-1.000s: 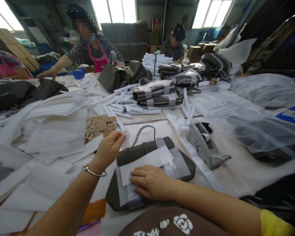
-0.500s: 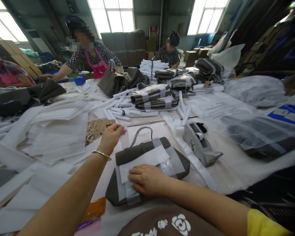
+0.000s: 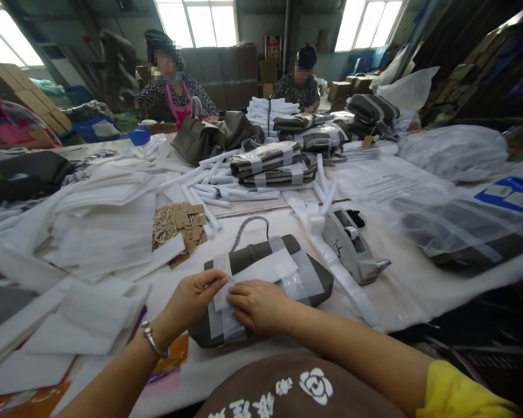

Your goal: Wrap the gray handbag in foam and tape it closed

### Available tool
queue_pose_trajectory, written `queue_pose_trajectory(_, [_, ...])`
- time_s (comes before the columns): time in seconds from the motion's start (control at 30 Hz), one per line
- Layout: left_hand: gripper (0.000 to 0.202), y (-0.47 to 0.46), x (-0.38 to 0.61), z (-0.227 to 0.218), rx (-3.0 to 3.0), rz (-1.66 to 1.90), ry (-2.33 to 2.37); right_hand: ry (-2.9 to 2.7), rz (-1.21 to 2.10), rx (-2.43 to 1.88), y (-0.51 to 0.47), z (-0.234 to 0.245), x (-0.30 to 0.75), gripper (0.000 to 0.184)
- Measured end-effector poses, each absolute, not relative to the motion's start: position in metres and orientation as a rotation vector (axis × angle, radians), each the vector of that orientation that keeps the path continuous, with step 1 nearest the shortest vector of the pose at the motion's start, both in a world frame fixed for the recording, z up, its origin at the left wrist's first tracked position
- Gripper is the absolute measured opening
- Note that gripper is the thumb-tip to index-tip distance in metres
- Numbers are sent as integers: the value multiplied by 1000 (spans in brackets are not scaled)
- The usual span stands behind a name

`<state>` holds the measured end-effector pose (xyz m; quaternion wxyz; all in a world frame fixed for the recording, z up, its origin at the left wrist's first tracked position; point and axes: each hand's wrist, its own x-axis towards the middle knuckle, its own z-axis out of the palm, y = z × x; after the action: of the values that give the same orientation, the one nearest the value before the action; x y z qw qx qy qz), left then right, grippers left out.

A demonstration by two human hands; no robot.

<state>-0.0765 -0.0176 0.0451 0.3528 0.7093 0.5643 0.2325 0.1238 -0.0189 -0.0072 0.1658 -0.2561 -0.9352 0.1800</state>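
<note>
Yellow sleeve (image 3: 459, 390), silver bangle (image 3: 150, 338), white-printed brown apron (image 3: 296, 392)

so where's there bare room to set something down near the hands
The widest free patch lies between the gray tape dispenser and the plastic-wrapped bag at right. A smaller one sits beyond the nearest handbag, short of the white tubes. It is crowded at left, with white foam sheets and brown hang tags.
</note>
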Motion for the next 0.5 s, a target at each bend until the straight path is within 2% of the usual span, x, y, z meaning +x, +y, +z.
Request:
queue_pose_trajectory(0.3, [27,-57,-79,-5,1640,867,1558,-2797,413,-777,-12,-3,121,51])
queue_pose_trajectory(0.43, [25,-65,-70,-12,1585,947,1597,-2825,352,-860,-8,-2,119,43])
queue_pose_trajectory(0.5, [25,-68,-67,-16,1538,1007,1622,-2779,369,-972,-7,-3,117,46])
